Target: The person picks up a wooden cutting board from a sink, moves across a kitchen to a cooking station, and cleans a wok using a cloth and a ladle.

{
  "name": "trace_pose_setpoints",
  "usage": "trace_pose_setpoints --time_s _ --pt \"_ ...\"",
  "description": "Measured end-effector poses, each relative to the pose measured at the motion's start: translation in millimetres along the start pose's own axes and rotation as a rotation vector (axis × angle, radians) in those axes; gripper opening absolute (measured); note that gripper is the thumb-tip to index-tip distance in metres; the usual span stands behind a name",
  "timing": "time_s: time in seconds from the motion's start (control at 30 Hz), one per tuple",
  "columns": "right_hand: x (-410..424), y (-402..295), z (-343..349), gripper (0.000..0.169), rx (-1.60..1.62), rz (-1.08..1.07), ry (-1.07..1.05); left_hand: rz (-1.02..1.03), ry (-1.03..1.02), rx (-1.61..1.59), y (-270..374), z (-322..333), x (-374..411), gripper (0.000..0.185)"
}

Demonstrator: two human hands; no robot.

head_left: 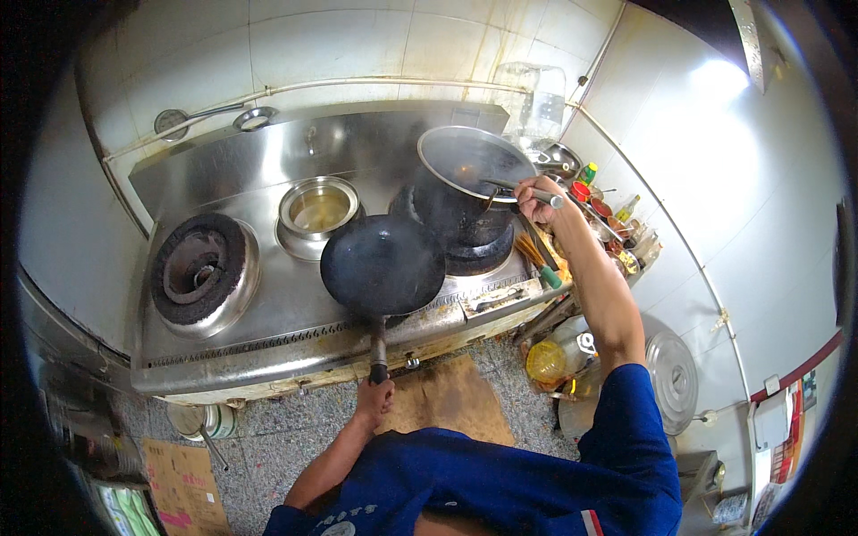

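Observation:
My left hand (375,403) grips the black end of a wok's handle. The dark wok (382,264) is held over the front of the stainless steel stove (268,315), its inside facing up and no food visible in it. My right hand (536,204) is closed around the metal handle of a utensil (555,200) at the right rim of a large, blackened pot (456,218). The utensil's far end reaches into the pot and cannot be made out. Steam hazes the pot, which sits on the right burner (479,261).
A steel pot of yellowish liquid (322,234) stands behind the wok. At the left is a bare burner ring (167,285). A bamboo brush (533,251) lies by the right edge, near seasoning containers (601,206). Cardboard (462,395) covers part of the floor.

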State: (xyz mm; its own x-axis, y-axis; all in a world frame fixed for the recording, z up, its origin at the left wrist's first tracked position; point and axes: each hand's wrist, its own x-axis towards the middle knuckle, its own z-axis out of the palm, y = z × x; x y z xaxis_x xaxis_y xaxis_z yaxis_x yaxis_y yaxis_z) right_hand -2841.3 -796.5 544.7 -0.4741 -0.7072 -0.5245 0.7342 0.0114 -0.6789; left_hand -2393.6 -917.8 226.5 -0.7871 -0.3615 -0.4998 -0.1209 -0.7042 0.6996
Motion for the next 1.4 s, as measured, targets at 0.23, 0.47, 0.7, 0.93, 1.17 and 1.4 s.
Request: trace_pose_setpoints --time_s 0.23,0.47,0.7,0.93,1.17,1.4 --pt "-18.2 -3.3 0.1 0.021 0.185 0.012 -0.139 -0.008 -0.001 -0.016 1.5 1.5 -3.6 0.022" --pt "-25.7 2.4 6.3 0.017 0.257 -0.038 -0.21 0.012 -0.047 -0.084 -2.8 -2.3 -2.0 0.02" --pt "-43.5 6.3 31.0 0.021 0.224 -0.01 -0.205 0.011 -0.023 -0.046 1.6 2.7 -4.2 0.018" --pt "-78.1 33.1 73.0 0.019 0.152 -0.082 -0.195 0.006 0.016 -0.025 0.5 5.8 -3.3 0.013" --pt "-87.8 93.2 86.3 0.016 0.233 -0.019 -0.302 0.018 0.051 -0.011 5.1 10.3 -8.0 0.014" --pt "-53.4 184.4 58.3 0.024 0.342 0.1 -0.409 -0.003 0.005 -0.027 2.0 2.4 -5.5 0.017"
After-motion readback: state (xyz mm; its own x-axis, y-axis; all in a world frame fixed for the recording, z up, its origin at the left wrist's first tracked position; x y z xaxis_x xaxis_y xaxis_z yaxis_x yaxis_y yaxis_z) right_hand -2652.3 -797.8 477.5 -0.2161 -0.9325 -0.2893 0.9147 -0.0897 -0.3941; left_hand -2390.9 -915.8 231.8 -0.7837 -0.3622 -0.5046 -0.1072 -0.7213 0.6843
